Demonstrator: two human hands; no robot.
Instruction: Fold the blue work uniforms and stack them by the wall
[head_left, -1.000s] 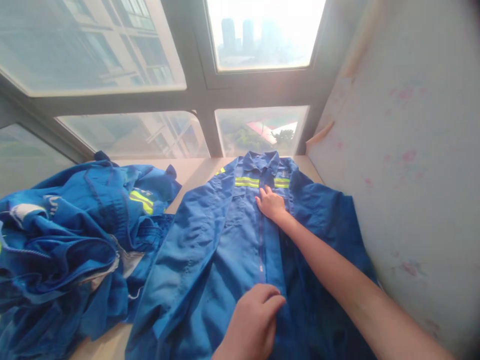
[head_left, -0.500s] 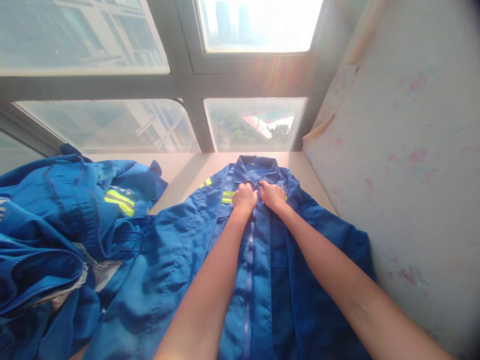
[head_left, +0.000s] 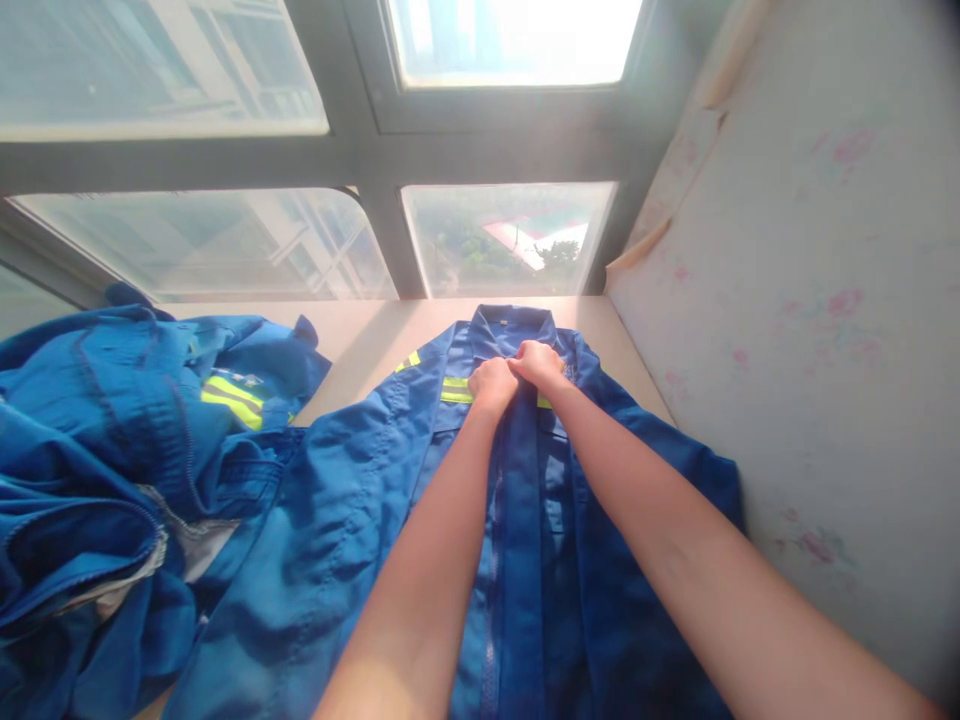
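Note:
A blue work jacket (head_left: 375, 480) with yellow reflective strips lies spread front side up, its collar (head_left: 514, 322) pointing toward the window. Just below the collar, my left hand (head_left: 493, 384) is closed on the jacket's front edge. My right hand (head_left: 537, 362) pinches the cloth at the top of the front flap, touching or nearly touching the left. The flap (head_left: 521, 500) runs down between my forearms, beside the zipper (head_left: 491, 600). The exact bit of cloth under my fingertips is hidden.
A crumpled blue work garment (head_left: 112, 450) with a yellow strip and an open zipper is heaped at the left. The pale sill (head_left: 360, 350) meets a grey window frame (head_left: 360, 165) behind. A wall with peeling flowered paper (head_left: 810, 330) stands close on the right.
My right hand has risen slightly and moved closer to the left, bringing the front flap toward the zipper and covering more of its upper part. My left hand stays near the same spot.

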